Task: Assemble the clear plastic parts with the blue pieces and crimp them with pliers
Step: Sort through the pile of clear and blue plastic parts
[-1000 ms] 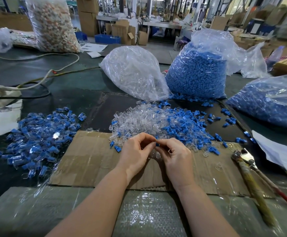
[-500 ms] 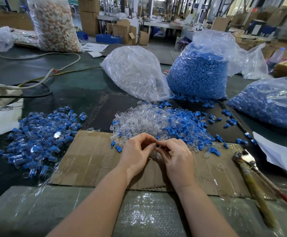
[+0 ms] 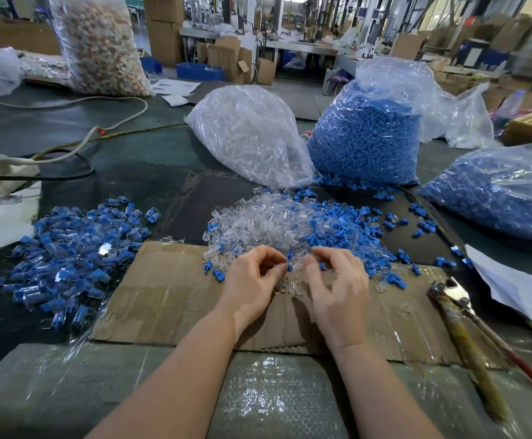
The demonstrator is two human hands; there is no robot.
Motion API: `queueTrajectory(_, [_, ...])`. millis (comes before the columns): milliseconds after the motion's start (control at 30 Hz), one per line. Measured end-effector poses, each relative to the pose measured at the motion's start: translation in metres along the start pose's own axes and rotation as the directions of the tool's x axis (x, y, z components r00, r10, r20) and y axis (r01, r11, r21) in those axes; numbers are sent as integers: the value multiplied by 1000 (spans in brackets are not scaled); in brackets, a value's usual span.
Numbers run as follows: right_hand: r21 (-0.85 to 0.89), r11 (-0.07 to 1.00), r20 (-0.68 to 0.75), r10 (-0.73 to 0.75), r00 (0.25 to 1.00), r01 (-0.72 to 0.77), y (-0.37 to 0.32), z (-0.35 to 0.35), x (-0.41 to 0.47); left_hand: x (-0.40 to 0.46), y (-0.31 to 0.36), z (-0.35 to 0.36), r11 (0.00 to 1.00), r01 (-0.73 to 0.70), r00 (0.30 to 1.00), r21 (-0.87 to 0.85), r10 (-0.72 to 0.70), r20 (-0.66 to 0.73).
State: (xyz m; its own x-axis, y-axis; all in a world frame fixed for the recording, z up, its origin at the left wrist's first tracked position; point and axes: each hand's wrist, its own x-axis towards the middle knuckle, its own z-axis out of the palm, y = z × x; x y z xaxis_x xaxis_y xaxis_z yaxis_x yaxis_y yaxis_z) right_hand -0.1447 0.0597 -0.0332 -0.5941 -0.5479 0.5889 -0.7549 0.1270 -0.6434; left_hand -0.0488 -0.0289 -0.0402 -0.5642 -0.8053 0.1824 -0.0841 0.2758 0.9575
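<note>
bright overhead light | glare on plastic bags (image 3: pixel 252 137) | edges warped, background soft

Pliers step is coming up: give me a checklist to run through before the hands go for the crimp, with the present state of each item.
1. Blue piece held: ok. The left hand pinches a blue piece at its fingertips.
2. Clear part held: ok. The right hand pinches a clear plastic part against it.
3. Parts fully seated: cannot tell; the fingers hide the joint.
4. Pliers within reach: ok. The pliers lie untouched to the right of the cardboard sheet.
5. A hand free for the pliers: not ok; both are busy.
6. Loose stock: ok. The mixed pile lies just beyond the hands.
</note>
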Motion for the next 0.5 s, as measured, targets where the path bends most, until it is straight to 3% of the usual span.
queueTrajectory(167, [-182, 950, -164, 224, 961, -252, 10, -8, 7, -1, -1, -1, 1000, 2, 1000, 6, -2, 2])
queueTrajectory(300, [-336, 820, -153, 438, 886, -464, 20, -14, 11, -2, -1, -1, 1000, -7, 1000, 17, 7, 4])
queueTrajectory(500, [-402, 751, -121, 523, 843, -524, 24, -19, 14, -1, 0, -2, 999, -7, 1000, 38, 7, 4])
